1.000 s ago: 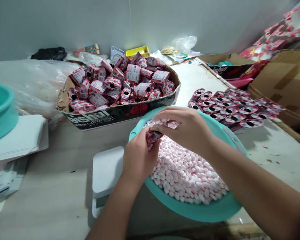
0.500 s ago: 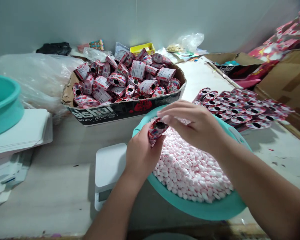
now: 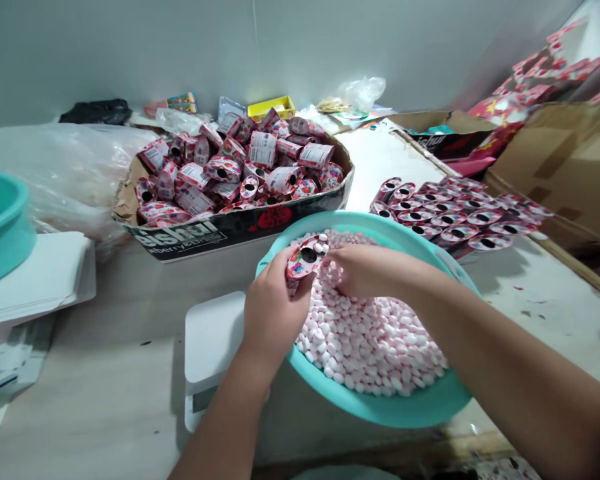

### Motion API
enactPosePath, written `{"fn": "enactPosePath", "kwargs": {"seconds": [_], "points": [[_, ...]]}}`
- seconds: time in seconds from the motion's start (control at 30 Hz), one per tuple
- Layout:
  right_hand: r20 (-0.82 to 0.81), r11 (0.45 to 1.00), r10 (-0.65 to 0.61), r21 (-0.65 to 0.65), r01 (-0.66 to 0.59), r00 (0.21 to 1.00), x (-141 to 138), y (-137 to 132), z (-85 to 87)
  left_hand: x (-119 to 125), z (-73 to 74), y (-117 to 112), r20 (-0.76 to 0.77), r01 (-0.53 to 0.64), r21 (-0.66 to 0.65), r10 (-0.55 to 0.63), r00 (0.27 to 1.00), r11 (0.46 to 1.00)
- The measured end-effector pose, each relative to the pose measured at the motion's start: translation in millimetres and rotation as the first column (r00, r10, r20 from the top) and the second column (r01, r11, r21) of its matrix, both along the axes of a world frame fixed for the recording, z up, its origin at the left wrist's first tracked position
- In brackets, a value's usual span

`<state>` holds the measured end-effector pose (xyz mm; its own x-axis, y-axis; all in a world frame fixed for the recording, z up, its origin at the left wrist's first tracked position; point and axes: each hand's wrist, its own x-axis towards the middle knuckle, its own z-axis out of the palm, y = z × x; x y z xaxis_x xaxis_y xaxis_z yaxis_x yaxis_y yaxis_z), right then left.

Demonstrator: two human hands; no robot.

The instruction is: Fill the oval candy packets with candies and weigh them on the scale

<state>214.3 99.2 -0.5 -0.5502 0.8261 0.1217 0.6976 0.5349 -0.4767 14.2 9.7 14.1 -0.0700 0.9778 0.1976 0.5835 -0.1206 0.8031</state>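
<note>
My left hand (image 3: 275, 310) is closed around a small oval printed tin (image 3: 303, 262), tilted so that its top with a round dark hole faces me. A few pale candies (image 3: 322, 244) lie on the tin's top beside the hole. Against the tin's right side, my right hand (image 3: 355, 270) is curled low among the pink-white candies (image 3: 370, 347), with some at its fingers; the fingertips are partly hidden. Both hands are over the turquoise basin (image 3: 380, 417) that holds the candies.
Behind the basin, a cut-down carton (image 3: 250, 230) is heaped with similar tins. Several tins (image 3: 450, 217) stand upright in rows at right. A white scale (image 3: 214, 337) sits left of the basin. Farther left, another turquoise basin (image 3: 3, 227) rests on stacked white sheets (image 3: 40, 273).
My right hand has dropped from above the tin into the candies beside it. The tin has turned its top more toward me, and candies now lie on it. The view has shifted slightly.
</note>
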Motion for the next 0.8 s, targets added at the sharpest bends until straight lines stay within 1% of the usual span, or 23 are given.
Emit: {"fn": "enactPosePath", "kwargs": {"seconds": [0.1,0.13,0.23,0.3,0.33,0.4,0.47,0.53,0.57,0.63,0.7,0.73,0.8], "points": [[0.215,0.991,0.074,-0.125,-0.047,0.974,-2.2,5.1,6.4,-0.3,-1.4,0.2,-0.013,-0.001,-0.012,0.001,1.0,1.0],[0.25,0.988,0.081,-0.15,-0.044,0.965,-3.5,7.5,7.1,-0.6,-2.0,0.2,-0.02,0.0,-0.013,0.0,1.0,1.0],[0.238,0.988,0.053,-0.15,-0.017,0.97,-9.7,11.2,6.8,-1.8,-3.2,0.1,-0.082,0.026,0.019,-0.024,0.996,0.999],[0.228,0.992,0.012,-0.128,0.018,0.974,-12.7,9.8,11.3,-2.4,-3.7,0.0,-0.135,0.079,0.069,-0.069,0.988,0.994],[0.229,0.993,-0.011,-0.116,0.038,0.973,-12.7,8.5,16.7,-2.6,-3.8,0.1,-0.157,0.109,0.09,-0.094,0.983,0.99],[0.228,0.989,-0.05,-0.121,0.079,0.972,-8.2,5.4,33.5,-2.5,-4.3,0.3,-0.181,0.144,0.107,-0.123,0.976,0.984],[0.156,0.978,-0.105,-0.164,0.13,0.982,0.2,2.3,54.0,-1.9,-4.8,0.6,-0.19,0.131,0.098,-0.111,0.976,0.986],[-0.02,0.957,-0.163,-0.246,0.153,0.986,8.2,-0.6,70.4,-1.1,-4.8,0.7,-0.202,0.112,0.084,-0.093,0.975,0.99],[-0.122,0.946,-0.185,-0.29,0.143,0.975,10.4,-2.0,75.3,-0.8,-4.5,0.8,-0.208,0.111,0.077,-0.093,0.974,0.991],[-0.268,0.929,-0.206,-0.354,0.103,0.941,10.0,-4.7,77.6,-0.6,-3.5,1.2,-0.21,0.12,0.067,-0.103,0.972,0.99],[-0.308,0.927,-0.208,-0.365,0.087,0.928,3.3,-7.6,73.5,-0.8,-2.8,1.8,-0.204,0.125,0.068,-0.109,0.973,0.99],[-0.302,0.937,-0.196,-0.338,0.087,0.933,-1.4,-9.4,71.0,-1.0,-2.7,2.0,-0.206,0.127,0.075,-0.109,0.972,0.989],[-0.272,0.971,-0.14,-0.227,0.078,0.952,-11.0,-13.2,67.3,-1.5,-3.0,2.0,-0.22,0.135,0.099,-0.11,0.969,0.986]]}}
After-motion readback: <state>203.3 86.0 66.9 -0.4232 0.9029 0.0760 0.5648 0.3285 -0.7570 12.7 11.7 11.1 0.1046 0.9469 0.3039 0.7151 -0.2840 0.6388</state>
